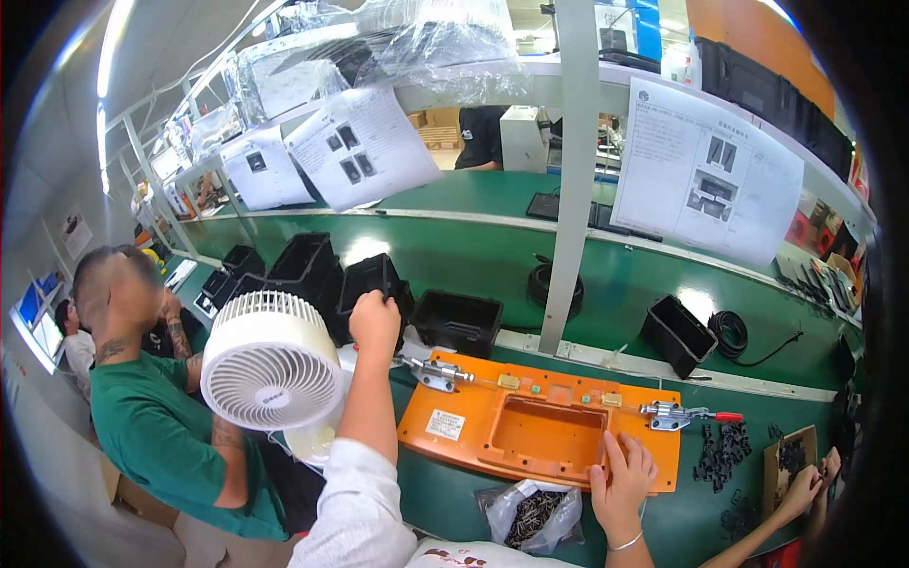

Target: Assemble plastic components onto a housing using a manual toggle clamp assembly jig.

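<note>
My left hand [376,324] is raised and reaches forward past the white fan, its fingers closed at the near edge of a black plastic box [363,279]. The exact grip is partly hidden behind the fist. My right hand [622,478] lies with fingers apart on the near right part of an orange fixture plate [454,402], beside its rectangular recess. Metal toggle clamps sit at the plate's far corners: one on the left [437,373], and one with a red tip [674,415] on the right.
A bag of small screws [535,519] lies before the plate. Black clips [721,454] are heaped to the right, near a co-worker's hands [805,488] at a cardboard box [772,473]. The fan [275,364] stands left, by a person in green [170,426]. Another black box [679,333] stands behind.
</note>
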Available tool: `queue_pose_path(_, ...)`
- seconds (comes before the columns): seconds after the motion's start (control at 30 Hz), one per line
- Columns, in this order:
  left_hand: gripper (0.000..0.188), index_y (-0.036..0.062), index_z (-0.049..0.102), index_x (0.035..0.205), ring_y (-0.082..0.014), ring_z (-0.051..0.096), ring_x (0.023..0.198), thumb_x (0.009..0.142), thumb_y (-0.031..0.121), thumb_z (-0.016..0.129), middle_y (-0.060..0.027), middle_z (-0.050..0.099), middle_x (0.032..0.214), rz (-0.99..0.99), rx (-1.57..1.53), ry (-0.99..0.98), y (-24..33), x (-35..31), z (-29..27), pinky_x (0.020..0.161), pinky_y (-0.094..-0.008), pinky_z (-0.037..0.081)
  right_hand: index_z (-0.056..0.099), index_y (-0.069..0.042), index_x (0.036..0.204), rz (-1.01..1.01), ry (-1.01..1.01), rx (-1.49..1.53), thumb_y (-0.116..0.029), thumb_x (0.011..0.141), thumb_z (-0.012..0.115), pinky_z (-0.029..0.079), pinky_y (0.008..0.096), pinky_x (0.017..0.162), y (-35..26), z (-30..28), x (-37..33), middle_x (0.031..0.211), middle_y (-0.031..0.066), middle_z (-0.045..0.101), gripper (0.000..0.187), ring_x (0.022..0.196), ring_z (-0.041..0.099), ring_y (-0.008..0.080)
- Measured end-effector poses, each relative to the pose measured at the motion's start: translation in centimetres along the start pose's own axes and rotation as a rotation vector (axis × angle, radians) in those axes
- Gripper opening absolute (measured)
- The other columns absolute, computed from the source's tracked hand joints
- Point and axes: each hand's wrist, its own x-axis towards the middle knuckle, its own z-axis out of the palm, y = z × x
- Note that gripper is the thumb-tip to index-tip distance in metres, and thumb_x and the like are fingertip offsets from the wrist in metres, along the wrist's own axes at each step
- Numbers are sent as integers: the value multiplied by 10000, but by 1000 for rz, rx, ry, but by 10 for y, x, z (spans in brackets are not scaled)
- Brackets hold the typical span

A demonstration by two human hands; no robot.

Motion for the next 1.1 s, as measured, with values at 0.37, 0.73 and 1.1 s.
queue_pose_path(0.37,179,38,565,707,-285,552,628,528,33,573,-110,611,784,1122,-886,-244,70,-139,-86,601,-369,408,354,-37,1383,-227,231,564,-397,629,844,339,479,1032,-6,-38,39,1393,292,343,969,1273,389,403)
queue_pose_path(0.73,183,59,566,742,-305,472,799,618,153,662,-99,579,1055,1052,-864,-670,67,-143,-57,746,-416,349,554,-64,840,-233,-1,387,-277,608,847,264,563,1043,-12,-34,43,1425,312,308,429,1338,261,516)
queue_pose_path(1.1,373,41,612,830,-475,293,1307,698,360,754,-290,374,1382,828,-1078,-516,48,-181,-19,996,-498,317,579,-86,848,-198,-265,298,-390,641,814,240,618,1013,-3,-35,46,1406,309,324,436,1335,275,495)
